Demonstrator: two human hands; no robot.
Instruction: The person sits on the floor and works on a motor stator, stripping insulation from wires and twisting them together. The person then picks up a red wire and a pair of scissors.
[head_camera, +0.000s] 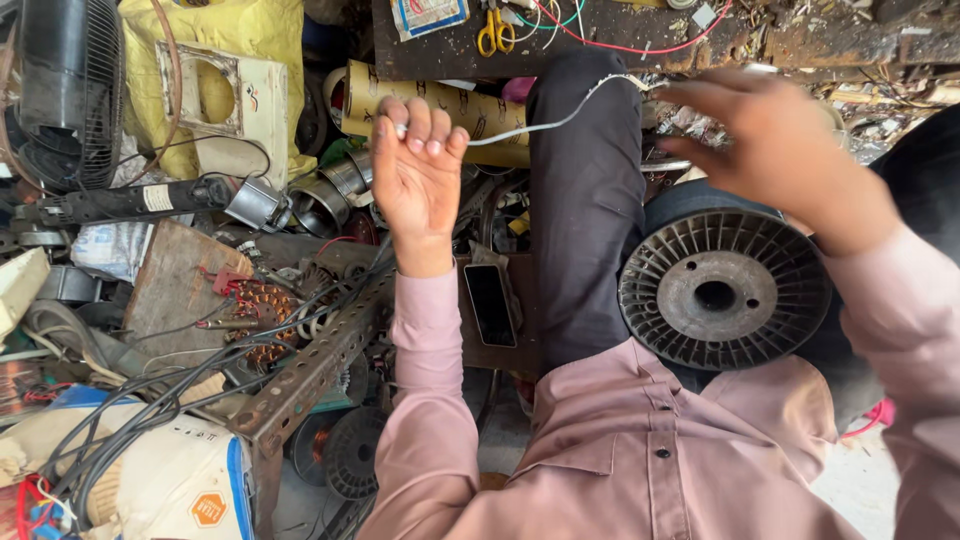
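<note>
Clutter blocked the frame's left half: a fan (65, 95) upper left, a perforated angle bar (315, 365) and cables (130, 420) lower left. A large spool (725, 290) filled centre right. Open air remained only between the raised hands, above the dark trouser leg (585, 200).

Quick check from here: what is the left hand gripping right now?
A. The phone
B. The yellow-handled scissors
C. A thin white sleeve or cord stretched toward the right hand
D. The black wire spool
C: the left hand is closed around a thin white cord running across to the blurred right hand.
</note>
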